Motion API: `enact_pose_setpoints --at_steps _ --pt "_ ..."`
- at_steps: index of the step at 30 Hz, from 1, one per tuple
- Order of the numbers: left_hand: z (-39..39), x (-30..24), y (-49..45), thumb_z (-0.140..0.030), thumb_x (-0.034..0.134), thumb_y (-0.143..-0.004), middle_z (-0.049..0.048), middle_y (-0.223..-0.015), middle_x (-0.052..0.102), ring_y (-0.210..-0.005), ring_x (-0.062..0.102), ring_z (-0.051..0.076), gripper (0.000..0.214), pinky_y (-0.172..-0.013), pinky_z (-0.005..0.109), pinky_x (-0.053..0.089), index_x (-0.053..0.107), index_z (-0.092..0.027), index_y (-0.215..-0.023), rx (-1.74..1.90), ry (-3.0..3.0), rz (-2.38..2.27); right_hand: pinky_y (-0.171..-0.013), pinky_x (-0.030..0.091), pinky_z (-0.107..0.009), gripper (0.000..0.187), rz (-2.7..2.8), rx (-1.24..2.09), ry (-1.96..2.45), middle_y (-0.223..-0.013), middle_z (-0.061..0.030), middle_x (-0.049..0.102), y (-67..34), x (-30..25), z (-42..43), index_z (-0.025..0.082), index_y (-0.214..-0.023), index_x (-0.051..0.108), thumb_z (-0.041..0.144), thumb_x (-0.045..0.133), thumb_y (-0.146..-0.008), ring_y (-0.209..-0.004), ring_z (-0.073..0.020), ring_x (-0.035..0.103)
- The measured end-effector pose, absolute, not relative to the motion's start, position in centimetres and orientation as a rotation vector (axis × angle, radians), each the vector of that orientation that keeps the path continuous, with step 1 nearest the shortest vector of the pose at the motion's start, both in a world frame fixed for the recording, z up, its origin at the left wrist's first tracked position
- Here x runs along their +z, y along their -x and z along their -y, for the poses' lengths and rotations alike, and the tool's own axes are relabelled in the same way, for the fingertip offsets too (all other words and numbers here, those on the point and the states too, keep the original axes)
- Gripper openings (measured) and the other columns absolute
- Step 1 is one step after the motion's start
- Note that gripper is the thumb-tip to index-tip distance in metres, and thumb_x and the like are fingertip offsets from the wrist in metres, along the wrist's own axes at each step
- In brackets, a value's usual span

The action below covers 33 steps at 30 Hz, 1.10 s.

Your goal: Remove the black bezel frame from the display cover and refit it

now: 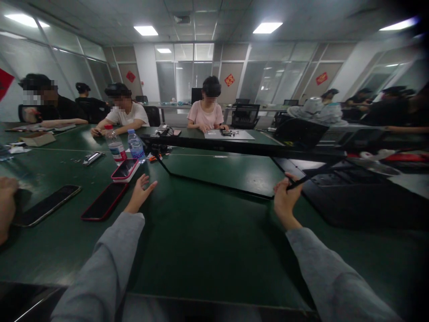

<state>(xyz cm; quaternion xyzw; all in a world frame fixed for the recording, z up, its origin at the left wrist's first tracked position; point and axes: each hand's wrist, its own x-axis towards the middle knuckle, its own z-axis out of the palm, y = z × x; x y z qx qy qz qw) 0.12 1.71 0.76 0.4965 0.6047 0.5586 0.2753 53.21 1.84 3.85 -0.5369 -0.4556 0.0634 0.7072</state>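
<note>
A thin black rectangular frame [234,146] is held up at a slant above the green table. Its thick top bar lies toward the far side and a thin edge nearer me. My right hand [286,200] has its fingers closed around the near right corner. My left hand [140,195] is off the frame, with fingers apart and nothing in it. Close to it lie a red-edged phone [105,202] and a second phone [125,170] raised on something white. Right of my right hand is a large dark panel [365,197].
Two bottles, one red-capped [116,147] and one blue-capped [136,147], stand beyond my left hand. A black phone [50,205] lies at left, near another person's hand [6,205]. Several people sit around the tables. A small open box [38,139] is at far left.
</note>
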Motion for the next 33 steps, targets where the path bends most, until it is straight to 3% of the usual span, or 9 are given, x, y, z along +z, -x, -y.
enact_pose_setpoints --at_steps 4,6,9,11,13,17,21,26,33 --pt "-1.4 1.2 -0.8 -0.051 0.082 -0.066 0.0197 -0.152 0.044 -0.136 0.047 0.031 0.097 -0.112 0.051 0.035 0.039 -0.021 -0.148 1.487 -1.402 -1.577 -0.044 0.033 -0.026 0.028 0.945 0.208 1.087 -0.058 0.0085 0.039 -53.3 4.1 -2.0 0.022 -0.111 0.048 0.041 0.052 -0.090 -0.046 -0.0116 0.039" --pt "-1.2 1.5 -1.2 -0.054 0.082 -0.065 0.0176 -0.144 0.053 -0.131 0.052 0.030 0.092 -0.107 0.046 0.041 0.046 -0.020 -0.143 1.495 -1.447 -1.541 -0.044 0.033 -0.024 0.026 0.946 0.269 1.066 -0.057 0.0095 0.039 -53.0 4.2 -2.3 0.023 -0.107 0.048 0.041 0.055 -0.089 -0.045 -0.0104 0.038" --pt "-0.5 2.1 -1.7 -0.063 0.070 -0.073 0.0114 -0.097 0.074 -0.099 0.068 0.025 0.066 -0.088 0.036 0.051 0.067 -0.014 -0.118 1.435 -1.487 -1.479 -0.045 0.034 -0.023 0.028 0.974 0.378 1.053 -0.055 0.0111 0.038 -52.6 3.9 -2.7 0.024 -0.105 0.049 0.043 0.057 -0.087 -0.044 -0.0094 0.038" --pt "-0.1 2.5 -2.0 -0.066 0.060 -0.081 0.0036 -0.062 0.065 -0.067 0.065 0.018 0.057 -0.070 0.030 0.051 0.074 -0.013 -0.099 1.381 -1.485 -1.480 -0.047 0.037 -0.024 0.030 1.001 0.431 1.066 -0.055 0.0109 0.040 -52.5 3.5 -3.0 0.024 -0.104 0.049 0.045 0.059 -0.085 -0.045 -0.0100 0.042" --pt "0.3 2.8 -2.1 -0.064 0.054 -0.084 -0.0021 -0.047 0.051 -0.049 0.053 0.013 0.055 -0.056 0.026 0.045 0.075 -0.014 -0.090 1.386 -1.475 -1.497 -0.052 0.041 -0.025 0.033 1.022 0.451 1.103 -0.057 0.0095 0.045 -52.4 2.9 -3.3 0.024 -0.102 0.050 0.047 0.061 -0.083 -0.050 -0.0111 0.049" --pt "0.2 2.9 -2.0 -0.063 0.053 -0.084 -0.0057 -0.042 0.038 -0.039 0.038 0.010 0.053 -0.042 0.023 0.032 0.073 -0.015 -0.087 1.444 -1.389 -1.537 -0.061 0.045 -0.028 0.037 1.102 0.431 1.243 -0.065 0.0036 0.056 -52.3 1.1 -4.0 0.022 -0.092 0.054 0.055 0.063 -0.079 -0.061 -0.0132 0.056" --pt "0.1 3.1 -1.7 -0.066 0.056 -0.079 -0.0069 -0.041 0.034 -0.036 0.033 0.009 0.055 -0.039 0.022 0.026 0.072 -0.014 -0.084 1.506 -1.263 -1.579 -0.061 0.044 -0.030 0.044 1.246 0.568 1.326 -0.067 0.0002 0.059 -52.1 -0.3 -4.8 0.019 -0.090 0.059 0.062 0.058 -0.080 -0.062 -0.0150 0.057" --pt "0.5 3.4 -1.7 -0.065 0.061 -0.076 -0.0057 -0.049 0.043 -0.040 0.038 0.008 0.056 -0.040 0.021 0.026 0.070 -0.013 -0.094 1.551 -1.215 -1.592 -0.057 0.042 -0.029 0.049 1.308 0.624 1.362 -0.061 0.0021 0.054 -51.7 -0.9 -6.1 0.018 -0.095 0.059 0.065 0.054 -0.082 -0.057 -0.0143 0.053" --pt "0.3 2.5 -1.0 -0.061 0.059 -0.079 -0.0008 -0.069 0.062 -0.046 0.048 0.011 0.059 -0.048 0.025 0.039 0.061 -0.016 -0.117 1.519 -1.342 -1.769 -0.057 0.039 -0.029 0.049 1.352 0.527 1.470 -0.061 0.0017 0.053 -51.5 -1.3 -7.4 0.019 -0.092 0.058 0.066 0.049 -0.083 -0.057 -0.0148 0.050"
